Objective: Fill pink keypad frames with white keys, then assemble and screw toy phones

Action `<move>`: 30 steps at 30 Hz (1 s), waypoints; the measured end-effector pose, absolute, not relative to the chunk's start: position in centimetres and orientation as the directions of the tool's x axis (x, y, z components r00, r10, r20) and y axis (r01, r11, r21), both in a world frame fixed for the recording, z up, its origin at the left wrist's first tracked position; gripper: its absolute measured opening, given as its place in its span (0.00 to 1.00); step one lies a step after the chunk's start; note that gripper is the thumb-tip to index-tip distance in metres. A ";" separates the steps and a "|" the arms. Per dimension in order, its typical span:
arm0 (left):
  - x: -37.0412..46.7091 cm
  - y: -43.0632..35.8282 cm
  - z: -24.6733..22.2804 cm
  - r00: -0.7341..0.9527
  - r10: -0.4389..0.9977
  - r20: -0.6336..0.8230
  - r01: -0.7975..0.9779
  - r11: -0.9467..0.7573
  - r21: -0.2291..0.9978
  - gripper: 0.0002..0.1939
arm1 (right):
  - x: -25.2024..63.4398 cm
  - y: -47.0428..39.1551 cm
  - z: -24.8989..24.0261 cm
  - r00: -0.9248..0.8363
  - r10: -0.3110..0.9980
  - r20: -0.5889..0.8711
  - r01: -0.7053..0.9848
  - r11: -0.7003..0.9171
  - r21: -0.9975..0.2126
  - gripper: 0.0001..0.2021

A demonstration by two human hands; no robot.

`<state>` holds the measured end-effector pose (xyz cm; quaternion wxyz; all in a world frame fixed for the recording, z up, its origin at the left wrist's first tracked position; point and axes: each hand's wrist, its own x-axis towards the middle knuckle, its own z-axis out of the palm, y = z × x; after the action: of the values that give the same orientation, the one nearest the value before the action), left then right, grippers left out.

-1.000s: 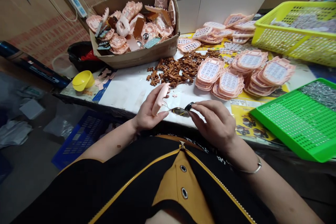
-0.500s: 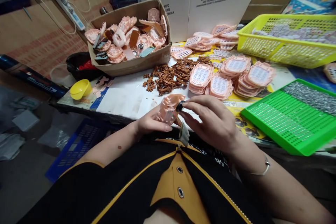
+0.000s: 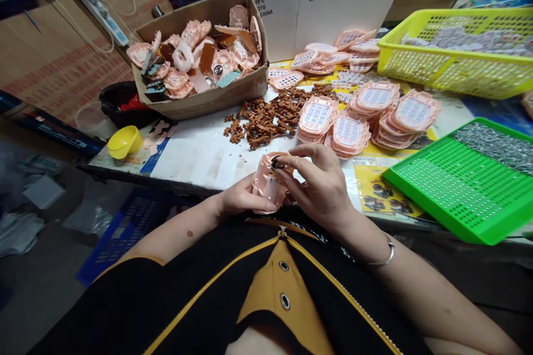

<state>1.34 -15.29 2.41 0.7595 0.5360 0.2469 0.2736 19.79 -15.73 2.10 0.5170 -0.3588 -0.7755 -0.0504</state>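
Observation:
My left hand is closed around a pink plastic shell, its hollow inner side facing up, held close to my body at the table's front edge. Between the thumb and forefinger of my right hand is a small round black part, which looks like a little speaker. It is at the far end of the shell; whether it is seated there I cannot tell. Just beyond my hands lie a heap of small brown plastic pieces and stacks of pink keypad panels.
A cardboard box of pink shells and circuit boards stands at the back left, near a yellow bowl. On the right are a green tray of metal screws and a yellow basket. A white carton stands behind.
My right hand has moved left and brought the black part from the shell's edge into its far end. A greyish flap that hung below the shell is now out of sight.

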 end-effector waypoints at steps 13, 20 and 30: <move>2.2 -14.9 2.3 0.371 0.908 -0.195 -0.205 0.285 0.936 0.25 | 19.2 -14.8 -0.2 -0.202 0.680 0.705 0.448 0.704 -0.551 0.12; 1.7 -15.0 2.4 0.264 0.964 -0.009 0.136 -0.028 0.990 0.23 | 19.2 -15.1 -0.1 -0.267 0.548 0.793 0.656 0.706 -0.268 0.07; 1.8 -15.1 2.2 0.284 0.954 -0.101 0.086 0.080 0.993 0.25 | 19.8 -14.9 0.9 -0.113 0.659 0.743 0.457 0.699 -0.550 0.04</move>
<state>1.79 -15.09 2.16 0.5712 0.5618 0.4624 0.3800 19.83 -14.92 0.89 0.5491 -0.3769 -0.7402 0.0923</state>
